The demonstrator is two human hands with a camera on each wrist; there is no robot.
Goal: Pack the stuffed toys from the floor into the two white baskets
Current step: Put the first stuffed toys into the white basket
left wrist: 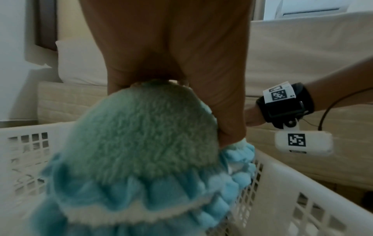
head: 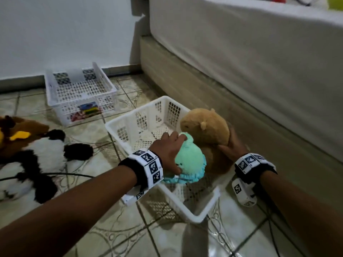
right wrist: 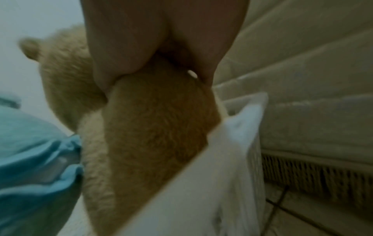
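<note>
A mint-green plush with a blue frill (head: pixel 191 160) (left wrist: pixel 141 143) (right wrist: pixel 30 151) hangs over the near white basket (head: pixel 130 119) (left wrist: pixel 302 199) (right wrist: pixel 201 191); my left hand (head: pixel 170 151) (left wrist: pixel 177 55) grips its top. Beside it a tan bear-like plush (head: pixel 207 130) (right wrist: pixel 153 121) sits at the basket's right side, and my right hand (head: pixel 232 145) (right wrist: pixel 157 47) grips its back. A second white basket (head: pixel 53 97) stands farther back by the wall. A black-and-white plush (head: pixel 42 156) and a brown plush (head: pixel 22 130) lie on the floor at left.
A bed (head: pixel 259 62) with a pale mattress and quilted base runs along the right, close to the near basket. The far basket holds some colourful small items (head: pixel 87 110). A black cable (head: pixel 55 174) crosses the tiled floor (head: pixel 167 238) at left.
</note>
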